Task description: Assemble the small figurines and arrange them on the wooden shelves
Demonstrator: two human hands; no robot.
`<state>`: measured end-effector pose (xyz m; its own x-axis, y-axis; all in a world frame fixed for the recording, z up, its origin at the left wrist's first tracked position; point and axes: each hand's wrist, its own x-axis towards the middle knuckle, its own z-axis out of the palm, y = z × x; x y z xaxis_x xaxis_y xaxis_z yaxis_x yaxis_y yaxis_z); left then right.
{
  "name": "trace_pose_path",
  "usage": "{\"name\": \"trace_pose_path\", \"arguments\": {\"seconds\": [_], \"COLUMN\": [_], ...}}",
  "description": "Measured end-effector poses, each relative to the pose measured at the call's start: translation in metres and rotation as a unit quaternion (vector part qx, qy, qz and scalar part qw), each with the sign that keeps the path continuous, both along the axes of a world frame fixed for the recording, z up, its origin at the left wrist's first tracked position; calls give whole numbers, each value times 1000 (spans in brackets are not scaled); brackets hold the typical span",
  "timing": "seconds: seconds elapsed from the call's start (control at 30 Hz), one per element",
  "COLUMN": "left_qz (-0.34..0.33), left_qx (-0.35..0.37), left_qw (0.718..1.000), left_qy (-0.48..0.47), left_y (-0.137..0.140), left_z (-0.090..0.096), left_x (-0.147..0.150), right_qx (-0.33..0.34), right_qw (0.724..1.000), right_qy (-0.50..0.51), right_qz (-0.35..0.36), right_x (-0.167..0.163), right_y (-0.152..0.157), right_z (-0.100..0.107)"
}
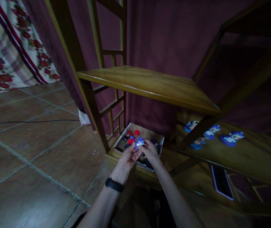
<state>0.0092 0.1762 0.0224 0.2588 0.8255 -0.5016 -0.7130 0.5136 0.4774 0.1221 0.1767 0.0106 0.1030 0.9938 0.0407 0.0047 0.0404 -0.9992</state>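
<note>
L hand (128, 155): part-curled | R hand (151, 151): curled | both hold blue fig. (139, 143)

The left grip (129, 155) and right grip (151, 151) hold a blue-and-white figurine (139, 143) over an open box (149, 133).

i record a glossy yellow-brown wooden shelf unit (140, 81) before me. its low left board (112, 153) bears an open-topped white cardboard box (159, 139). on the right-hand board (256, 148) i count four small blue-based figurines (231, 138). a thin black cable (31, 122) crosses the brown tiled floor (19, 139).
</note>
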Motion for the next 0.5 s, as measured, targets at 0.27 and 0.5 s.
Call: {"name": "trace_pose_path", "arguments": {"seconds": [0.27,0.5], "left_qz": [-9,-3], "left_qx": [2,11], "left_qw": [1000,1000], "left_qy": [24,-10], "left_y": [-2,0], "left_z": [0,-3], "left_x": [-3,-2], "right_qx": [8,8], "right_qw": [999,1000], "right_qy": [-35,-1], "right_qz": [1,20], "right_x": [1,0], "right_y": [-3,-3], "right_z": [4,5]}}
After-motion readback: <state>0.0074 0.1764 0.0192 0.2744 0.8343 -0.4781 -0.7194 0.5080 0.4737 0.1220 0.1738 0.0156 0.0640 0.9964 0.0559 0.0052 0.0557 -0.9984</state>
